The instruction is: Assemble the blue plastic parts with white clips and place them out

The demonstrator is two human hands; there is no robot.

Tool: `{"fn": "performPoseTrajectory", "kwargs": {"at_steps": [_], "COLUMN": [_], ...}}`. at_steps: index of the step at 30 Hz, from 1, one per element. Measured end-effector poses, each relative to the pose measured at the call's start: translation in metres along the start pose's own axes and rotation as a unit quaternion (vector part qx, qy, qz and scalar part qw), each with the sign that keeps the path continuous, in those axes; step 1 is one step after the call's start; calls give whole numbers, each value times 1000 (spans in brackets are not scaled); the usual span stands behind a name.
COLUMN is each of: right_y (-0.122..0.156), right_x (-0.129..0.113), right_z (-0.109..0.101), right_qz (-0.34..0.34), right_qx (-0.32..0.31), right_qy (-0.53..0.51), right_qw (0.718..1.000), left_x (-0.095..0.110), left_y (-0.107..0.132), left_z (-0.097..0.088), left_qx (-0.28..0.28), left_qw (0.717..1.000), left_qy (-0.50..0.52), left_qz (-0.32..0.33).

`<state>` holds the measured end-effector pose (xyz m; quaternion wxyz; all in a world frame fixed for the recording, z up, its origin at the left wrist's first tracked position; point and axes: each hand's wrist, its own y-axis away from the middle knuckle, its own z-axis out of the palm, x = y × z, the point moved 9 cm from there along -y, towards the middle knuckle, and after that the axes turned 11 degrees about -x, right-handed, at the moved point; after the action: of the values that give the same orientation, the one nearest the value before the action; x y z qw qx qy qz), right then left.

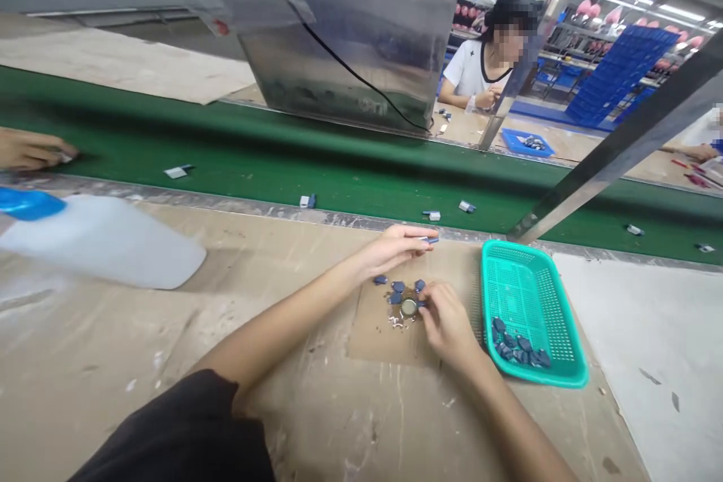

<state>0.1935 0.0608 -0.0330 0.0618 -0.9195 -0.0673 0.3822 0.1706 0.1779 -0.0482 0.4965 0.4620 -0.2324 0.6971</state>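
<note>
On brown cardboard sheet [384, 339], left hand [392, 250] grip clamped on small blue piece [431, 239], right hand [446, 327] grip clamped on round metal ring [408, 307]; bump could push loose blue pieces [398, 286] off.

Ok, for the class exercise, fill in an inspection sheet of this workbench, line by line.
surface: scuffed beige workbench, cardboard sheet on it.
job's things: small blue pieces and a round metal disc on the cardboard; more pieces in a teal plastic basket.
clutter: white plastic jug, blue cap.
hands: left hand pinches a blue piece; right hand touches the disc.
cables: black cable across a steel panel.
surroundings: green conveyor belt, co-worker beyond, blue crate stack.
</note>
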Motion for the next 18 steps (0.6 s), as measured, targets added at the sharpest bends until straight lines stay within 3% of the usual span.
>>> {"fn": "performPoseTrajectory", "kwargs": {"at_steps": [5, 8, 10, 14, 18], "right_y": [-8, -7, -4, 3, 0], "right_x": [2, 0, 3, 12, 15], "right_z": [20, 5, -16, -56, -70], "right_qz": [-23, -13, 13, 29, 26], "right_qx": [-17, 9, 60, 172, 212], "right_qy": [55, 23, -74, -333, -429], "right_qw": [998, 1000, 995, 927, 878], "left_x": [-22, -31, -30, -16, -13], "left_y": [16, 16, 16, 20, 26], "left_z": [2, 5, 8, 14, 18], "left_qx": [-5, -13, -27, -45, -40], "left_qw": [997, 996, 997, 998, 999], "left_qy": [70, 67, 56, 49, 12], "left_qz": [-17, -53, -51, -8, -34]}}
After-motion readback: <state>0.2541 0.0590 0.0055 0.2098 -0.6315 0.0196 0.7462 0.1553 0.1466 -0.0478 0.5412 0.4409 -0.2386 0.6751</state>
